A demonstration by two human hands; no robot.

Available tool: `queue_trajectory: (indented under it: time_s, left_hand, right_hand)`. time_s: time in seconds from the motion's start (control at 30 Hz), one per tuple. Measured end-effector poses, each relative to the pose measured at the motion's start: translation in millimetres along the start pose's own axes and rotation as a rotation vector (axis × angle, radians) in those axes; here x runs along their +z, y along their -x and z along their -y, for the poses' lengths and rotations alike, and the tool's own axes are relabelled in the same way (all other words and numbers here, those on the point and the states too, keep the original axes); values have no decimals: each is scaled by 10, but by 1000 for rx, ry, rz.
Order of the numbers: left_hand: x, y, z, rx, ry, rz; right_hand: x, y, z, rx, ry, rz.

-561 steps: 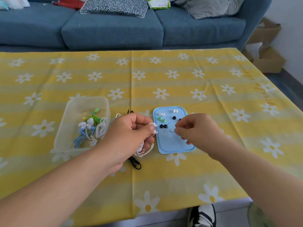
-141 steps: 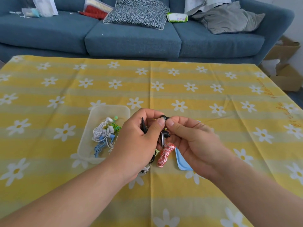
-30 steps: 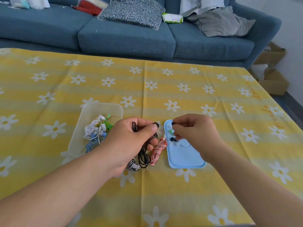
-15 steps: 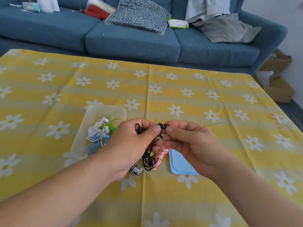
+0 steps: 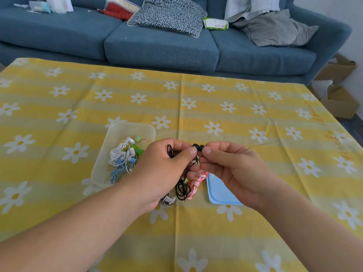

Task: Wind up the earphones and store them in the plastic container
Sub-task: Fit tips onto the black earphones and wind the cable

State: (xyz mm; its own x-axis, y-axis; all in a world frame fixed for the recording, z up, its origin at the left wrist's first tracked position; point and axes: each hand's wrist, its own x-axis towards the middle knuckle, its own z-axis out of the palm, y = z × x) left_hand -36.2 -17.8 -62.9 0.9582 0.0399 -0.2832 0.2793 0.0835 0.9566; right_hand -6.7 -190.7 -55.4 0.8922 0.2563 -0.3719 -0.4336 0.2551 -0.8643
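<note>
The left hand and the right hand are meeting in the air just above the table, and both are holding the black earphones. The left hand is curling its fingers around a loop of the black cord and pinching it with its thumb. The right hand is pinching the little black ear part between its thumb and first finger, right beside the left thumb. The rest of the black cord is hanging down between the hands, and its coils are lying on the yellow flower tablecloth. A red and white cord bundle is lying just beside those coils, partly under the hands. A black and white bundle is peeking out from under the left wrist. The blue lid is lying flat under the right hand. The plastic container is sitting open on the table, to the left of the left hand. White earphones, blue earphones and green earphones are lying inside it. A blue sofa is standing behind the table, with a patterned pillow lying on it.
</note>
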Motion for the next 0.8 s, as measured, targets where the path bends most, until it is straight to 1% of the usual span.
queue_trajectory:
  time_s: [0.23,0.43,0.5,0.6,0.8]
  left_hand:
    - [-10,-13,13,0,-14,-9]
    - [5,-3,19,-17,-15,-17]
    - [10,0,16,-22,-14,-18]
    - [9,-1,10,-28,7,-20]
    - [1,-3,9,-31,8,-24]
  right_hand:
    - [24,3,-25,-38,60,-1]
    - [81,14,-69,-123,161,-137]
    - [89,17,-77,-126,159,-161]
    - [96,23,-72,-115,125,-152]
    - [102,29,-81,-121,133,-119]
